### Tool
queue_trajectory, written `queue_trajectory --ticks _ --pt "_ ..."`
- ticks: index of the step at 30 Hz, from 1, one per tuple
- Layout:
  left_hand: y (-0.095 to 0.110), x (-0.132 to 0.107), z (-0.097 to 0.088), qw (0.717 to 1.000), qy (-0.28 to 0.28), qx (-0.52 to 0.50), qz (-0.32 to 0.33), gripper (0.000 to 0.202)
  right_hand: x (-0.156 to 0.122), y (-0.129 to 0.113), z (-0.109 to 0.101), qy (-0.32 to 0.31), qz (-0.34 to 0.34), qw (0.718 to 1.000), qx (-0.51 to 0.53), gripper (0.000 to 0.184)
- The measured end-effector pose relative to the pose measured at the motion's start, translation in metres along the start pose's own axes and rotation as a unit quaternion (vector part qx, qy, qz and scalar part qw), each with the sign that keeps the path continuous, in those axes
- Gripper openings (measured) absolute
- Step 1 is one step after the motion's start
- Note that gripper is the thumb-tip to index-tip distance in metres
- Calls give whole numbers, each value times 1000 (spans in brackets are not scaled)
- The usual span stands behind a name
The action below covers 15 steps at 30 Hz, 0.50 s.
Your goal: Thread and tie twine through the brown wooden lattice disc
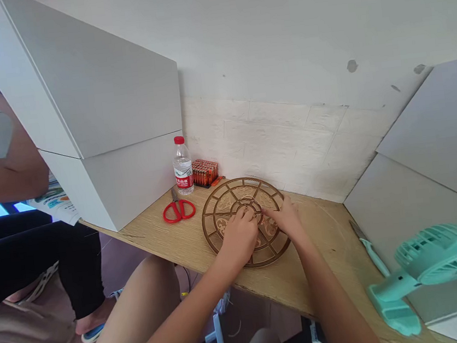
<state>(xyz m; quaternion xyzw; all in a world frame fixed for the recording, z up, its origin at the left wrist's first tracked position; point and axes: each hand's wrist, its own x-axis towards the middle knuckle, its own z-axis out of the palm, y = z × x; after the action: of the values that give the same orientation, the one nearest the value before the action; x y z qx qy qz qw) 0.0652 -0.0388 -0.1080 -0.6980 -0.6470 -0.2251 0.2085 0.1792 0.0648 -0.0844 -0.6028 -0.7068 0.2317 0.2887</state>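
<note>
A round brown fretwork wooden disc point(230, 185) lies flat on the light wooden desk point(327, 237). It has radial spokes and a small central ring. My left hand point(240, 237) covers its near side, with the fingertips curled onto the central ring. My right hand point(285, 217) rests on the right side, its fingers reaching the same ring. The two sets of fingertips nearly meet there. Part of the disc is hidden beneath both hands.
Red-handled scissors point(179, 210), a water bottle with a red cap point(182, 166) and a block of orange lighters point(205, 173) stand beyond the disc. A white cabinet point(112, 135) overhangs the left. A teal fan point(441, 263) and teal-handled knife point(372, 254) sit right. A co-worker's arm point(13, 168) shows far left.
</note>
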Motion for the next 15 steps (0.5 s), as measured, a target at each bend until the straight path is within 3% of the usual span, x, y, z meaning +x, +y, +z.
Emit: queue_trajectory --ticks 15 --pt "2 -4 1 999 3 -22 -50 16 -1 -2 0 -20 14 1000 0 87"
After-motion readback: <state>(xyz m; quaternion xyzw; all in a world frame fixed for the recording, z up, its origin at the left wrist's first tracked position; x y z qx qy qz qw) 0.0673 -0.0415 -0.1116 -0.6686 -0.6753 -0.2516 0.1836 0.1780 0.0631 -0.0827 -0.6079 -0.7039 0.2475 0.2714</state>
